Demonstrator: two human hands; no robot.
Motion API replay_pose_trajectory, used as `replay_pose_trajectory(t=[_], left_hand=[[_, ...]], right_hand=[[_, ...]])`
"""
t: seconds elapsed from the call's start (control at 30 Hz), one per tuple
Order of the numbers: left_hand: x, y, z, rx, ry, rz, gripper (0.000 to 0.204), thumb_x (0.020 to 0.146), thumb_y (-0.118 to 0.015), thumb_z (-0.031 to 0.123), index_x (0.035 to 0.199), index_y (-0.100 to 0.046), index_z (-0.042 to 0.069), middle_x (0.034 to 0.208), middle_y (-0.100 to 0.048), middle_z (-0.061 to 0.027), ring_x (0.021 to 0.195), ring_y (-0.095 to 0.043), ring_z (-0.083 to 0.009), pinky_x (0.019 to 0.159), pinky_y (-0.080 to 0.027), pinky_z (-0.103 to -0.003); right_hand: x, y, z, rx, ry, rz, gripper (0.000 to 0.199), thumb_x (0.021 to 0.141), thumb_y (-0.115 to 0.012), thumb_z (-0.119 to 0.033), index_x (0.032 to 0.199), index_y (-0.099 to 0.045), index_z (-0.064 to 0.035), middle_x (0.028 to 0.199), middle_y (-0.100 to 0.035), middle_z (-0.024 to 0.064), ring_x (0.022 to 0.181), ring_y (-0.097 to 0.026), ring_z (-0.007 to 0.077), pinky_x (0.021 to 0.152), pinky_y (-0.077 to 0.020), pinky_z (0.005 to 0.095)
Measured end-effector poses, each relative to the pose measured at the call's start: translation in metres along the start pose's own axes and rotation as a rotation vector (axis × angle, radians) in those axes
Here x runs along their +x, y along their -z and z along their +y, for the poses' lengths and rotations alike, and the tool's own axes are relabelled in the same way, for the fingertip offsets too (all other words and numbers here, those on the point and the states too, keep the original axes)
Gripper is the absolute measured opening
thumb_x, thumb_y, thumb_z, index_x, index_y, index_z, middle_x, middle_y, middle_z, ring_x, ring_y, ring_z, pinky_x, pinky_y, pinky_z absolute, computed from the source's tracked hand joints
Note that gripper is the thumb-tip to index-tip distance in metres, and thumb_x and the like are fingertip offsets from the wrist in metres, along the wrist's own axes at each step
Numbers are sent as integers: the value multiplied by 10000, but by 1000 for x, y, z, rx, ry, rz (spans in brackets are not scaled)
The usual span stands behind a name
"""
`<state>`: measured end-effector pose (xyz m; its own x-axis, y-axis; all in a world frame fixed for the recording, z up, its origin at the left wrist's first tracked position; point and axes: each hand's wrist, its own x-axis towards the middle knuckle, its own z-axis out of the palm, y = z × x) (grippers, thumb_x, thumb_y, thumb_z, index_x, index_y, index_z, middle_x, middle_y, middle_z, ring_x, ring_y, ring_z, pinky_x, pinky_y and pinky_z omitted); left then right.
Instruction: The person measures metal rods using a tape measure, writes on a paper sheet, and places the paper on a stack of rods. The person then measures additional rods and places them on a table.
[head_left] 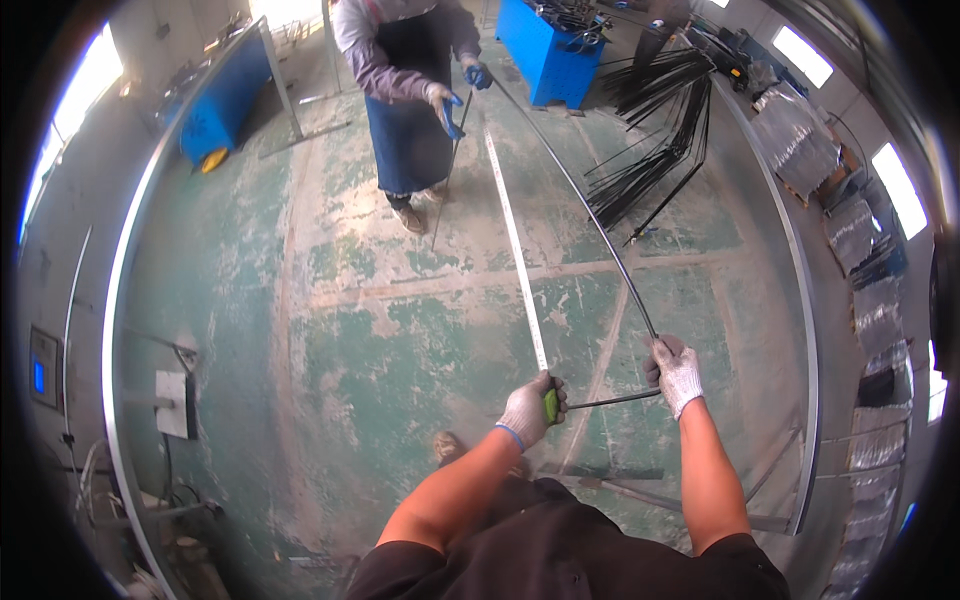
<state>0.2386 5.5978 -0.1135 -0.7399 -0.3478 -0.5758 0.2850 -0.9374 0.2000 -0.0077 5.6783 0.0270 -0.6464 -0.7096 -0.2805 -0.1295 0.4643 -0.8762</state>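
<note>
In my gloved left hand (530, 412), closed fingers hold a green tape measure (551, 406). Its pale blade (516, 250) stretches away above the floor toward a co-worker (410, 80). A thin dark metal rod (590, 205) runs from the co-worker's gloved hand (478, 77) to my right hand (677, 373). That hand, gloved too, is closed around the rod's bent corner. From there a short leg (615, 400) of the rod crosses to my left hand; whether the left fingers grip it is hidden. The co-worker's other hand (442, 107) is near a thin hanging rod.
Long metal bars rise at the left (122, 260) and right (785, 220). A bundle of black rods (650, 160) fans out at the far right. Blue workbenches (550, 55) stand at the back. Stacked grey bundles (797, 135) line the right wall.
</note>
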Motion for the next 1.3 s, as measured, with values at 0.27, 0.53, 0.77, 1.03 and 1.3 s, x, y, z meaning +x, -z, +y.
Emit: replay_pose_trajectory(t=[0.27, 0.53, 0.77, 1.03, 1.3], left_hand=[[3, 15, 101, 10, -48, 75, 316, 1143, -508, 385, 1054, -587, 92, 875, -597, -62, 793, -612, -231, 617, -482, -358], [15, 12, 155, -31, 10, 3, 288, 1143, -507, 370, 1065, -579, 102, 889, -572, -45, 807, -594, -212, 616, -473, -333], [26, 27, 189, 897, -300, -157, 188, 1064, -648, 215, 1186, -632, 73, 1024, -685, -103, 913, -694, -273, 713, -572, -405], [42, 82, 262, 144, 343, -198, 300, 1107, -559, 408, 1064, -655, 127, 795, -590, 4, 721, -561, -169, 564, -474, -295], [49, 83, 257, 506, 359, -150, 364, 1103, -566, 442, 1062, -651, 90, 848, -631, -21, 760, -589, -208, 666, -502, -346]], right_hand=[[8, -28, -21, -200, 78, 27, 264, 1026, -680, -290, 1082, -743, -41, 755, -700, 77, 652, -672, 200, 617, -533, 376], [19, -61, -55, -441, 210, 105, 321, 1001, -679, -357, 1099, -744, -58, 961, -740, 249, 922, -711, 460, 809, -553, 501], [-36, -36, -98, -492, -6, 114, 330, 1008, -663, -379, 1092, -769, -78, 976, -749, 233, 894, -727, 403, 777, -556, 445], [-154, -31, -129, -557, -185, 260, 328, 990, -659, -394, 1100, -781, -110, 946, -754, 188, 925, -718, 408, 841, -556, 519], [-309, 4, -116, -642, -149, 539, 240, 993, -662, -328, 1027, -768, -115, 911, -760, 135, 883, -732, 351, 752, -579, 477]])
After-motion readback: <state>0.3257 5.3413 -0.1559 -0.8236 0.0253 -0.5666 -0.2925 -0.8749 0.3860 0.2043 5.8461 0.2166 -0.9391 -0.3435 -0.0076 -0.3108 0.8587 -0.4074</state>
